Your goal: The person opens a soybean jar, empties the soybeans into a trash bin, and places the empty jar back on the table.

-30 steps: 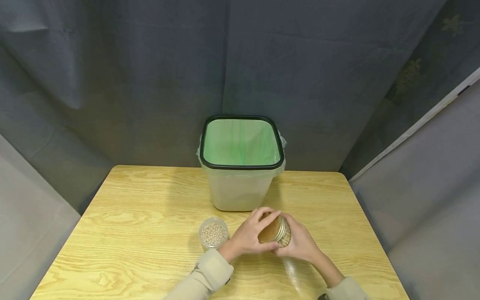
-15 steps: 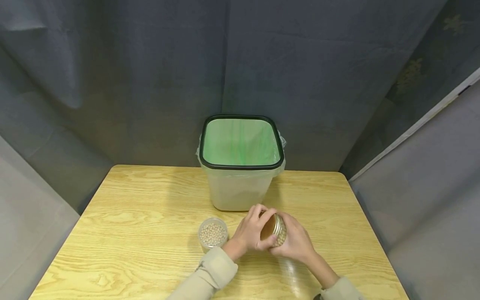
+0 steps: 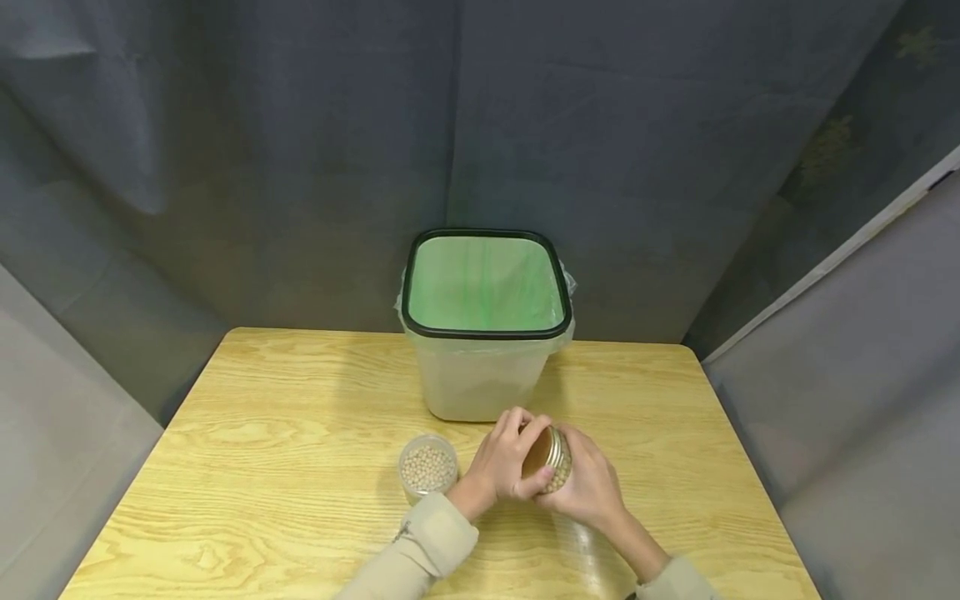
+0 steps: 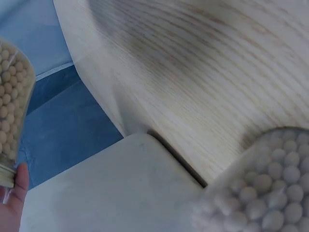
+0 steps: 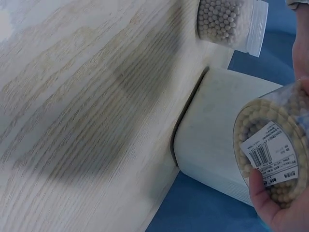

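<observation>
Here, wooden table (image 3: 285,483), curtains (image 3: 300,167), held jar (image 3: 557,460)

A wooden table (image 3: 247,475) with a yellow, wavy-grained top carries a bin (image 3: 480,379), which stands upright with the table's far edge just behind it. The bin is pale and translucent, black-rimmed and green-tinted inside, narrowing toward its base. In front of the bin and slightly left of it, near but apart, a clear jar (image 5: 245,25) stands upright on the wood, open at the top and holding small round cream-coloured beads (image 3: 427,467). Bare tabletop stretches to both sides of the bin, and a glossy reflection shows well in front, to its right.
</observation>
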The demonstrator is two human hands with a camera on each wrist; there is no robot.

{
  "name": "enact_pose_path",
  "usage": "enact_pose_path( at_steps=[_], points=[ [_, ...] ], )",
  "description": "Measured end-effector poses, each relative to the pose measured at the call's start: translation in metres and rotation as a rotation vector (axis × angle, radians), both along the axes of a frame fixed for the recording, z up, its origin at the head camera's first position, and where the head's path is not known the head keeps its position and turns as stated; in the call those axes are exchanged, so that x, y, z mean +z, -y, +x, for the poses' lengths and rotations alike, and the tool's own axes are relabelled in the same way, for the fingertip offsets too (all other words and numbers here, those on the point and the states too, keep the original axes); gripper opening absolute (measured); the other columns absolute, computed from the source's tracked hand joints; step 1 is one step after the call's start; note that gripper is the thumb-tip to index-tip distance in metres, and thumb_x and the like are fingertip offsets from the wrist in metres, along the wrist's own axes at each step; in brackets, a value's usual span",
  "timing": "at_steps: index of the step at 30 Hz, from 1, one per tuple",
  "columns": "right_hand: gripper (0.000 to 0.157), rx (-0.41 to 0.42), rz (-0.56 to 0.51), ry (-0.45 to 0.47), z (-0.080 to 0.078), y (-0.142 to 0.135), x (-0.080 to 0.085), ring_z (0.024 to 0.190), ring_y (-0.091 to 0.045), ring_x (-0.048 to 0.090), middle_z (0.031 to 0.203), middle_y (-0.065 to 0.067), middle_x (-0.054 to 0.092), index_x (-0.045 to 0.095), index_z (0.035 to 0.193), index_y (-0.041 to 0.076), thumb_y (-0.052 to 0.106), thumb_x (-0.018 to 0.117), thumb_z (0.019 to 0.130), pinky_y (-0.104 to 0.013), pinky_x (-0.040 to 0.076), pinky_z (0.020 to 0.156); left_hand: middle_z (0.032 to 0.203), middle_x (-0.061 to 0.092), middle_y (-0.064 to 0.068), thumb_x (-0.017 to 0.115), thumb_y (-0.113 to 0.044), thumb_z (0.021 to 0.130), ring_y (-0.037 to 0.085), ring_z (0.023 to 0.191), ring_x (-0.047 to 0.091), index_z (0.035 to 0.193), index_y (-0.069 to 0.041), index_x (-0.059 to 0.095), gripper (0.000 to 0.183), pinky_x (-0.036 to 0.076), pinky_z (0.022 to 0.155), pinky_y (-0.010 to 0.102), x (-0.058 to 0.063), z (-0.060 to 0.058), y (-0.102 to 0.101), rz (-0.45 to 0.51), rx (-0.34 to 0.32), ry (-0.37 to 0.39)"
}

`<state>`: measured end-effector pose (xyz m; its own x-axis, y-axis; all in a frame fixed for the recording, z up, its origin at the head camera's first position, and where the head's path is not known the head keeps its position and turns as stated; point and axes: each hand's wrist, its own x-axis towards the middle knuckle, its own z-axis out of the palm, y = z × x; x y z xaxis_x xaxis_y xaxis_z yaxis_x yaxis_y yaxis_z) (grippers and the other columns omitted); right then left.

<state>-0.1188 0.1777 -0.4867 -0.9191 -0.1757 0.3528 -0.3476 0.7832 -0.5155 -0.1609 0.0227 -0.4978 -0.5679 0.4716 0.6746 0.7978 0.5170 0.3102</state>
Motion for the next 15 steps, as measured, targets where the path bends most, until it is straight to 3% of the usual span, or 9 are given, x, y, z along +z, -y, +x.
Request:
enact_pose_path(
  at_steps=[5, 9, 12, 15],
  points=[
    [0.081, -0.003, 0.066, -0.164, -0.003, 0.005, -0.004, 0.087, -0.031, 0.058, 0.101, -0.016, 0.059, 0.05, 0.112, -0.004, 0.035, 0.083, 0.049, -0.041, 0.053, 0.062, 0.093, 0.048, 0.009, 0.03, -0.049, 0.085, 0.02, 0.079, 0.051, 0.114, -0.005, 0.054, 0.058, 0.047, 0.057, 0.027, -0.001, 0.006, -0.003, 0.068, 0.096, 0.131],
    [0.079, -0.005, 0.087, -0.273, -0.009, 0.007, -0.003, 0.087, -0.032, 0.057, 0.1, -0.017, 0.058, 0.05, 0.11, -0.004, 0.035, 0.08, 0.049, -0.041, 0.053, 0.06, 0.091, 0.049, 0.008, 0.037, -0.046, 0.083, 0.02, 0.077, 0.051, 0.114, -0.006, 0.055, 0.054, 0.047, 0.057, 0.027, 0.008, 0.008, -0.005, 0.092, 0.177, 0.19],
    [0.082, 0.011, 0.076, -0.265, -0.011, 0.005, -0.001, 0.088, -0.032, 0.056, 0.101, -0.017, 0.057, 0.049, 0.111, -0.004, 0.035, 0.081, 0.047, -0.042, 0.053, 0.061, 0.098, 0.05, 0.009, 0.039, -0.048, 0.085, 0.021, 0.084, 0.053, 0.121, -0.008, 0.051, 0.056, 0.049, 0.062, 0.029, 0.016, 0.007, 0.0, 0.028, 0.155, 0.235],
    [0.085, 0.04, 0.068, -0.219, -0.01, 0.0, -0.001, 0.091, -0.031, 0.055, 0.103, -0.017, 0.056, 0.048, 0.114, -0.004, 0.035, 0.082, 0.047, -0.042, 0.053, 0.064, 0.115, 0.046, 0.007, 0.046, -0.05, 0.087, 0.021, 0.101, 0.051, 0.136, -0.013, 0.039, 0.062, 0.049, 0.078, 0.033, 0.022, 0.006, 0.011, -0.071, 0.036, 0.357]
  ],
)
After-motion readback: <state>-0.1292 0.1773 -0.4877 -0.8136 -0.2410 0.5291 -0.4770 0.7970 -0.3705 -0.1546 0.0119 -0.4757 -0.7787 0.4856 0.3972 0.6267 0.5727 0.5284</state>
